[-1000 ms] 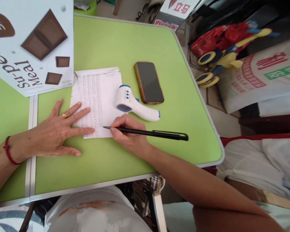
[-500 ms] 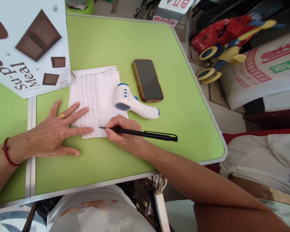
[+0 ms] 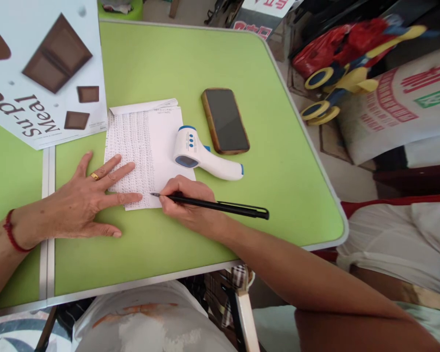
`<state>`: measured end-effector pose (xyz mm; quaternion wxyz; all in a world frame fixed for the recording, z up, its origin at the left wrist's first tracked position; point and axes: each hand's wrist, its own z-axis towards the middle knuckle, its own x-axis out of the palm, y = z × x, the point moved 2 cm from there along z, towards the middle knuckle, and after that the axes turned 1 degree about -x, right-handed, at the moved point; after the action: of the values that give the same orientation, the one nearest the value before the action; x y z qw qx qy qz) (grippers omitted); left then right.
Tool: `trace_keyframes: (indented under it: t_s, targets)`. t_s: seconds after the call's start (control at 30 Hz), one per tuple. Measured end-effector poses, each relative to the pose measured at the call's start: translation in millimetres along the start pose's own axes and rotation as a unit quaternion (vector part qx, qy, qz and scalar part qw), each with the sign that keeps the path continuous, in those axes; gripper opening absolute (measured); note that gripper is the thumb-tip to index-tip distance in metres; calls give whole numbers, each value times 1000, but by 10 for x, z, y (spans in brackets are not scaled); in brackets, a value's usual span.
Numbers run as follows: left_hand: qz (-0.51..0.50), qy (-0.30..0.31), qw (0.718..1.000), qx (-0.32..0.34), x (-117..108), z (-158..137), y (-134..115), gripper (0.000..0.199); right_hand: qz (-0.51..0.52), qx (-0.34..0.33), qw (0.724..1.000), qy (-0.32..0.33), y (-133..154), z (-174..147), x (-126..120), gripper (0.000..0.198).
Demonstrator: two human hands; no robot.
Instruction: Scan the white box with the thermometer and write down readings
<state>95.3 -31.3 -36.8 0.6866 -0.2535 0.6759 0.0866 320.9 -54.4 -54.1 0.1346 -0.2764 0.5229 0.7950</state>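
Note:
My left hand (image 3: 91, 198) lies flat with fingers spread, partly on the paper and partly on the green table. The paper (image 3: 165, 129) is a notepad sheet with dense rows of handwriting on its left part and its top folded over. In my right hand (image 3: 188, 205) is a black pen (image 3: 220, 206), pinched near its tip. The pen's point is at the lower part of the written rows, close to my left fingertip. A white and blue infrared thermometer (image 3: 205, 159) rests across the right side of the paper, just above my right hand.
A smartphone (image 3: 225, 121) in a brown-edged case lies beyond the thermometer. At the left stands a white box (image 3: 58, 110) with chocolate pictures. The green table (image 3: 297, 195) has a metal rim. On the right are a printed sack (image 3: 392, 107), a yellow-blue toy (image 3: 337, 93) and another person's arm and clothing.
The pen's back end has tipped down slightly. The view has shifted a little, and both hands otherwise keep their places.

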Motion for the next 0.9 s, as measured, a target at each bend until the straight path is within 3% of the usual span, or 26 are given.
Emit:
trace_keyframes:
  t_s: [0.33, 0.5, 0.9]
  targets:
    - [0, -2, 1000, 1, -6, 5, 7, 55, 33, 36, 999, -18, -13, -3, 1, 11]
    - [-18, 11, 999, -26, -30, 6, -12, 55, 13, 22, 1000, -14, -4, 3, -5, 11]
    - [4, -2, 1000, 1, 8, -4, 24, 55, 25, 26, 999, -16, -1, -1, -12, 12]
